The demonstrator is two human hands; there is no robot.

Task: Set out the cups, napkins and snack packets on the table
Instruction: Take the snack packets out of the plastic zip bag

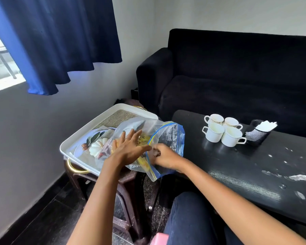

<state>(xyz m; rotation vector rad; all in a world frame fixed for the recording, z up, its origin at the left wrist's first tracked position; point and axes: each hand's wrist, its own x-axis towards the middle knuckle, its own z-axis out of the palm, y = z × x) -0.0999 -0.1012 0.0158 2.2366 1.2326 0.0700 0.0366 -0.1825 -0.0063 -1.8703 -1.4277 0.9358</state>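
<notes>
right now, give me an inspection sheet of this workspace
surface: black table, glossy, with white specks and scuffs on its near right part
job's things: four white cups grouped on the table; napkins upright in a dark holder beside them; clear zip bag holding yellow packets, half on the white tray
clutter: pumpkin-print mat under the bag
hands: left hand flat on the bag, fingers spread; right hand pinching the bag's blue zip edge
cables: nothing seen
surroundings: black sofa, blue curtain, brown stool under the tray
</notes>
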